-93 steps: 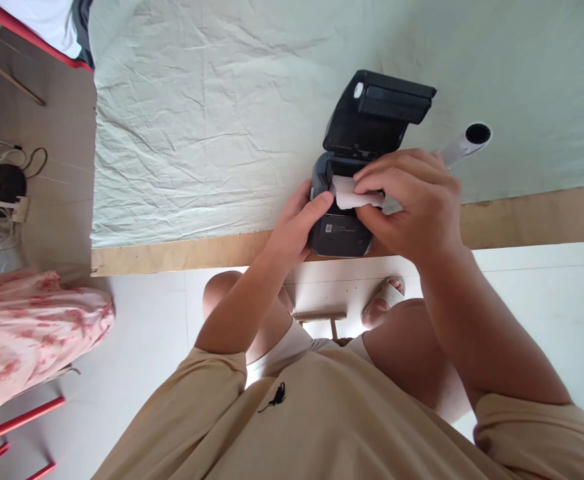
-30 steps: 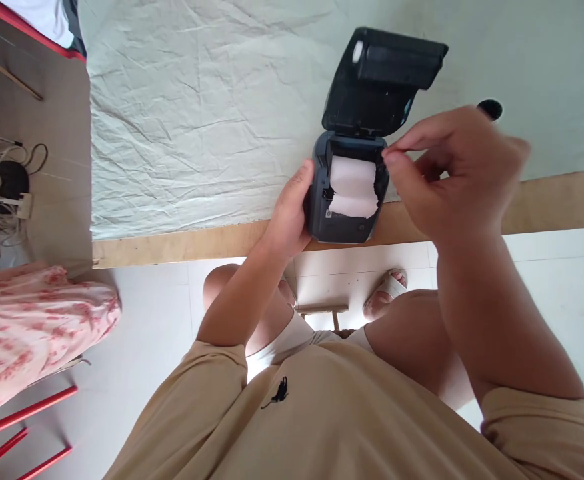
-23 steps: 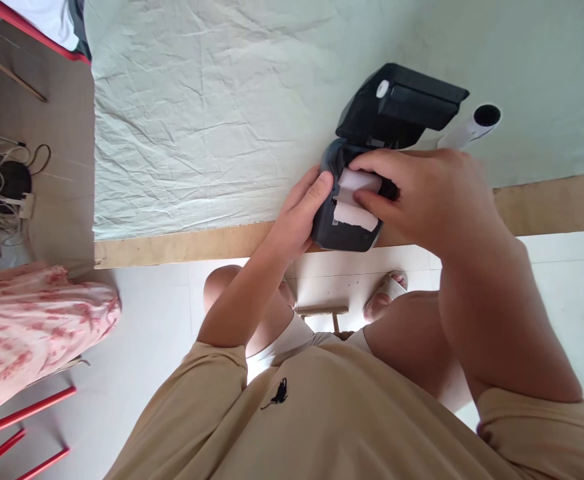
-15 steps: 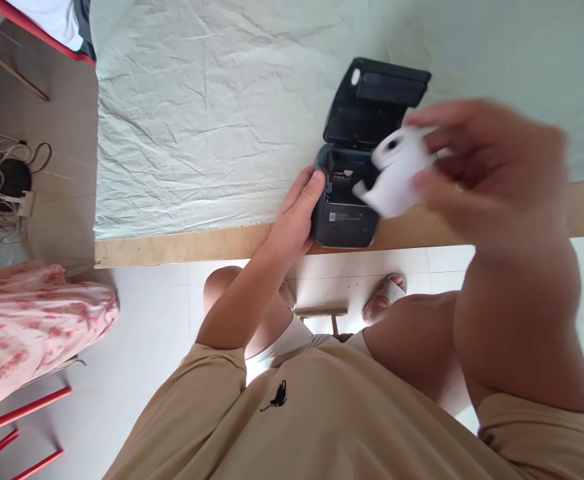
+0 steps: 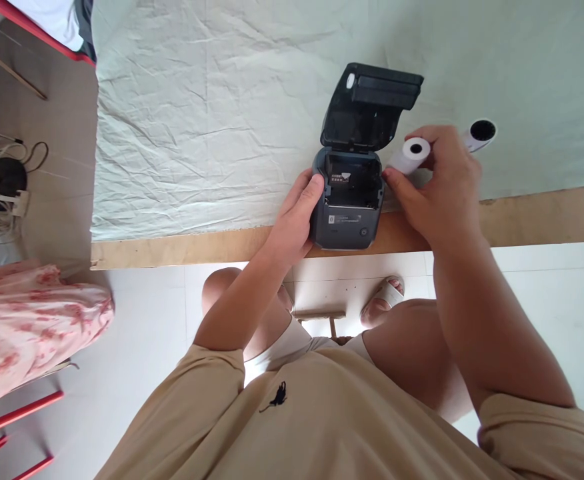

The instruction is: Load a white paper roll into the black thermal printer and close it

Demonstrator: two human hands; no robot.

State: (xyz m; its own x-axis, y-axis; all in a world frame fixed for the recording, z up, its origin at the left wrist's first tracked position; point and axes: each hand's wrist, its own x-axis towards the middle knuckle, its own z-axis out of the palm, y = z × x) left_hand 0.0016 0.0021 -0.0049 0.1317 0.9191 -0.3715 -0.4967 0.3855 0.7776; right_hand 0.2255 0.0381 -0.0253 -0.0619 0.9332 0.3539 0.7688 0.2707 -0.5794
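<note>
A dark label printer (image 5: 347, 223) stands at the table's front edge with its lid (image 5: 369, 107) raised and its inner bay showing nothing in it but a small label. Wrapped round the printer's left side is my left hand (image 5: 297, 213), thumb on the rim. My right hand (image 5: 442, 183) is closed round a white paper roll (image 5: 405, 159) just right of the printer, its round end with a dark core facing up. Behind the knuckles of my right hand, a second white roll (image 5: 478, 137) with a wide dark core lies on the cloth.
A pale green wrinkled cloth (image 5: 212, 120) covers the table, whose bare wooden edge (image 5: 182, 247) runs along the front. Pink patterned fabric (image 5: 37, 327), red bars (image 5: 17, 417) and tangled cables (image 5: 2, 193) are at the left. My legs are below the table edge.
My right hand has moved down and left beside the printer with the paper roll, which has come away from over the bay. The second roll now shows. My left hand stays on the printer.
</note>
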